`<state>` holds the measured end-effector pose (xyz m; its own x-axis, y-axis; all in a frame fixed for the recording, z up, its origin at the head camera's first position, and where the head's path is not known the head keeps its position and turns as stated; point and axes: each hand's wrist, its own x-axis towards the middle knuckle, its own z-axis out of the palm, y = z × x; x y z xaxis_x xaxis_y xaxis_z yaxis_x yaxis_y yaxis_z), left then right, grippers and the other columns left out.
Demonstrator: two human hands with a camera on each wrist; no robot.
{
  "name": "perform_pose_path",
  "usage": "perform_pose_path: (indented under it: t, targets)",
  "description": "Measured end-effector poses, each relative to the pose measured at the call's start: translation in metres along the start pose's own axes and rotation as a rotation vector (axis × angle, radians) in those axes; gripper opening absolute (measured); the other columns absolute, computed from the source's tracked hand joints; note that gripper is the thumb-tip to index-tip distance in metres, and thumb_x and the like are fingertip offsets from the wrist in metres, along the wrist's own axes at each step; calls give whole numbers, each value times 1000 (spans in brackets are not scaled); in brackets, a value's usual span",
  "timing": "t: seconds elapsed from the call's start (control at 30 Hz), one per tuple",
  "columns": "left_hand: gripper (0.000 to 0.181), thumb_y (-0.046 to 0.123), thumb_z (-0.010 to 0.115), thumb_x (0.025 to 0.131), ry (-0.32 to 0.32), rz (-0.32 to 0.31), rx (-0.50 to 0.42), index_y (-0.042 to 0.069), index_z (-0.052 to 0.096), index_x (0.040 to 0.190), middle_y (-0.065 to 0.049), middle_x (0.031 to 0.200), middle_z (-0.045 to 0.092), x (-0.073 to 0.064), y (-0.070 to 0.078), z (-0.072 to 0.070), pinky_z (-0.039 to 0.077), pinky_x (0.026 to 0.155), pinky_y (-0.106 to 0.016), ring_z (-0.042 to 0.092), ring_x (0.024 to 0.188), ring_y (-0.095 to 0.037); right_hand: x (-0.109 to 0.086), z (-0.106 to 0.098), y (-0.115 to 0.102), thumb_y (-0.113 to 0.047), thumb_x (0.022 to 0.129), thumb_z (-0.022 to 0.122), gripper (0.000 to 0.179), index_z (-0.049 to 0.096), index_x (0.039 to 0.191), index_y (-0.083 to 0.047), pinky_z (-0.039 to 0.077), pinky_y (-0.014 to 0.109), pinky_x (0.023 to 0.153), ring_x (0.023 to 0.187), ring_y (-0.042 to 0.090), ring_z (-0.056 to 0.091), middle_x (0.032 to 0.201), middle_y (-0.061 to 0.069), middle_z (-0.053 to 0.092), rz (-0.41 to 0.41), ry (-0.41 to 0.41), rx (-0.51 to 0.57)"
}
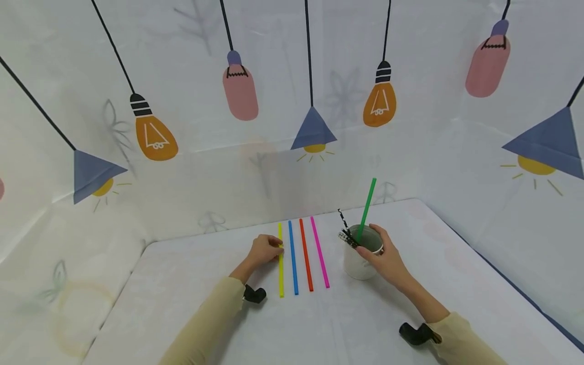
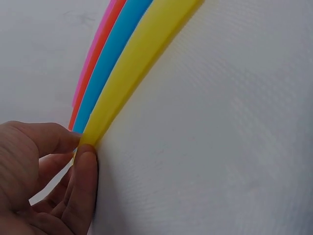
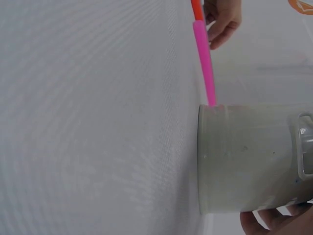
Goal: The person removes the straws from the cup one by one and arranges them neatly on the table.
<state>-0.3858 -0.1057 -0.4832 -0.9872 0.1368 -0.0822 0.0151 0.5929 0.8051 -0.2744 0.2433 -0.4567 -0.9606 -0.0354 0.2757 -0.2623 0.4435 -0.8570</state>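
Note:
A yellow straw (image 1: 281, 276), a blue straw (image 1: 293, 258), a red straw (image 1: 306, 256) and a pink straw (image 1: 320, 253) lie side by side on the white table. My left hand (image 1: 264, 249) pinches the yellow one between thumb and fingers, around its upper half; the left wrist view shows the fingertips (image 2: 87, 159) on both sides of it. To the right stands a pale grey-white cup (image 1: 355, 266), upright, its side held near the rim by my right hand (image 1: 385, 258). A green straw (image 1: 367, 208) leans up out of the cup, beside thin black-and-white pieces (image 1: 349, 238) at its rim.
Behind the table (image 1: 365, 324) rises a white sheet wall (image 1: 283, 172) printed with hanging lamps. Black wrist devices sit below my left wrist (image 1: 254, 294) and right wrist (image 1: 416, 334).

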Motion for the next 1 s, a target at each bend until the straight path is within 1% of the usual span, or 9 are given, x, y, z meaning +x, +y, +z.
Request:
perform_pose_path:
  t: [0.13,0.27,0.43,0.67,0.83,0.9,1.0]
  targets:
    - [24,14,74,85,3,6,0,4,70,106,-8,91,62,-2,-2,1,53,60,-26,60,66,-15,-1,1,1,-31,93,67,76,22,152,-12,49,47,82,120,40,45,140,24,39,6,-5,4]
    - [24,14,73,86,7,19,-2,3,69,107,-8,90,62,-4,-1,-1,53,59,-26,60,65,-15,-1,1,1,-31,93,66,75,22,152,-13,48,49,84,121,40,45,140,24,38,0,-4,5]
    - [24,13,72,86,4,14,-15,2,69,107,-9,88,61,-6,2,-2,53,60,-26,60,64,-16,0,0,-1,-31,94,65,75,21,152,-12,47,52,86,122,41,44,140,25,38,-2,-5,-2]
    - [23,12,72,85,15,4,-14,3,69,106,-8,89,61,-5,0,-1,52,59,-26,59,63,-15,1,2,3,-31,94,66,76,22,152,-11,47,52,87,122,41,44,141,24,38,1,-8,1]
    - [24,17,72,87,13,3,-14,4,69,106,-8,90,62,-4,-1,-1,53,59,-26,60,64,-16,0,1,-1,-28,94,66,76,21,152,-10,45,53,89,123,40,43,141,25,38,0,-10,7]
    - [25,20,72,88,21,-1,-19,3,68,107,-8,91,63,-3,0,-1,53,60,-26,61,65,-16,0,0,-2,-27,94,66,76,20,152,-9,45,54,89,123,41,43,142,25,37,-5,-9,7]
    - [26,22,71,90,63,-10,-39,4,68,107,-8,92,63,-2,2,-2,53,62,-27,61,67,-17,1,0,-3,-25,94,66,76,19,153,-9,44,55,90,124,42,42,142,26,37,-11,-7,13]
